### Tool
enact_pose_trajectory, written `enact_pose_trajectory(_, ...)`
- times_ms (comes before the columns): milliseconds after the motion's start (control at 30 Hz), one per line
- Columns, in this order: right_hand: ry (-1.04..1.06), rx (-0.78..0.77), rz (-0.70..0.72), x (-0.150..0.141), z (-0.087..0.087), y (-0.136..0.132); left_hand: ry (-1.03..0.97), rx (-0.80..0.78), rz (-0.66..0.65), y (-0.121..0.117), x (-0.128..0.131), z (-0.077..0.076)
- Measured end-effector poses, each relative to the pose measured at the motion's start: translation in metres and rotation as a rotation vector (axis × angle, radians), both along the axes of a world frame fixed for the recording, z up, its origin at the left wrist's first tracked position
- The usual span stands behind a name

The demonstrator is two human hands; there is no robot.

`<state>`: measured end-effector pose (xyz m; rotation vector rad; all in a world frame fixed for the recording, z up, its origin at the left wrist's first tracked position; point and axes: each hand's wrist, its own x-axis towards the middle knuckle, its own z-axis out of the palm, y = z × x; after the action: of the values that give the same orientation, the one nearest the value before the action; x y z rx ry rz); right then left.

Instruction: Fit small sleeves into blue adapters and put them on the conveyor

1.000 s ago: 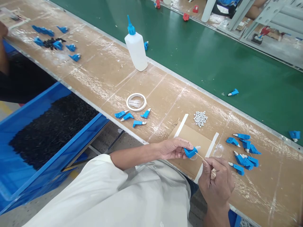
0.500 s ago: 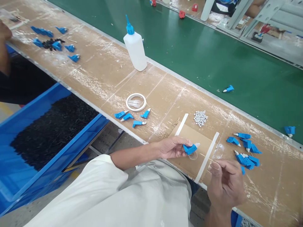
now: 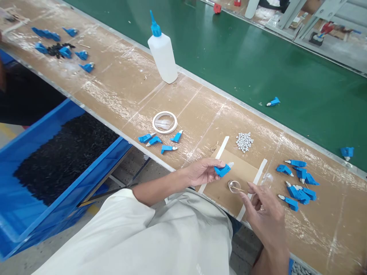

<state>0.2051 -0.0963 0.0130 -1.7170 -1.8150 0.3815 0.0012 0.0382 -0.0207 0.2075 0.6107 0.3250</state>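
Observation:
My left hand [image 3: 202, 170] pinches a small blue plastic part [image 3: 223, 170] with a white tip, held just above a brown card [image 3: 229, 179] near the bench's front edge. My right hand [image 3: 265, 217] is closed on a thin wooden stick [image 3: 237, 188], whose tip rests in a small clear round dish [image 3: 234, 186] on the card. A pile of tiny grey pieces [image 3: 244, 142] lies beyond the card. Several finished-looking blue parts [image 3: 298, 179] lie to the right of my right hand.
A white squeeze bottle with a blue nozzle [image 3: 162, 51] stands at the bench's far edge, beside the green conveyor belt [image 3: 258, 61]. A white tape ring [image 3: 164, 122] and three blue parts [image 3: 160, 142] lie left of the card. A blue bin of black pieces [image 3: 57, 160] sits below left.
My right hand pulled the stick away from the blue part, swung right, then brought the tip back into the clear dish. My left hand drifted slightly left and up with the part.

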Motion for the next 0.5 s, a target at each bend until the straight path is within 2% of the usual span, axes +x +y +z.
enact_pose_trajectory(67, 0.008, 0.0, -0.048, 0.015, 0.008, 0.009, -0.029, 0.082, 0.043, 0.0, -0.007, -0.006)
enact_pose_trajectory(133, -0.043, -0.008, -0.118, 0.03, 0.015, 0.037, -0.071, 0.157, 0.064, -0.001, -0.013, -0.013)
enact_pose_trajectory(200, -0.131, -0.081, -0.204, 0.043, 0.02, 0.086, -0.123, 0.211, 0.067, -0.001, -0.017, -0.02)
enact_pose_trajectory(267, -0.218, -0.278, -0.351, 0.05, 0.024, 0.151, -0.175, 0.261, 0.054, 0.0, -0.019, -0.025)
enact_pose_trajectory(367, -0.261, -0.305, -0.469, 0.051, 0.025, 0.248, -0.229, 0.299, 0.039, 0.0, -0.016, -0.029)
enact_pose_trajectory(433, -0.27, -0.347, -0.55, 0.047, 0.024, 0.297, -0.24, 0.303, 0.044, -0.001, -0.014, -0.032)
enact_pose_trajectory(500, -0.274, -0.403, -0.587, 0.044, 0.023, 0.328, -0.239, 0.297, 0.037, -0.003, -0.012, -0.034)
